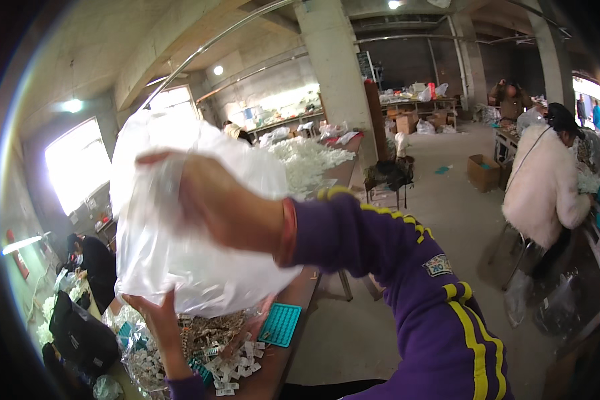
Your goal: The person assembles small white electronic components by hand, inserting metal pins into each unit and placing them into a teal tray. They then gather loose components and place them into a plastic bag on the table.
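A large, full, whitish plastic bag (207, 273) is held up in front of me over the table. My right hand (203, 200), blurred by motion, is closed on gathered plastic at the bag's upper part, its arm reaching across from the right. Lower down, my left hand (160, 323) grips the bag's bottom left corner, with its fingertips partly hidden by the plastic. Beneath the bag lie many small white tagged pieces (230, 367) and a clear plastic bag (140, 353) of small items. A teal gridded tray (280, 325) rests at the table's right edge.
A heap of white pieces (307, 157) covers the far part of the table. On the left sits a black bag (80, 333), near a person in dark clothes (100, 267). To the right, a person in a fluffy white coat (540, 180) works beside a cardboard box (483, 172).
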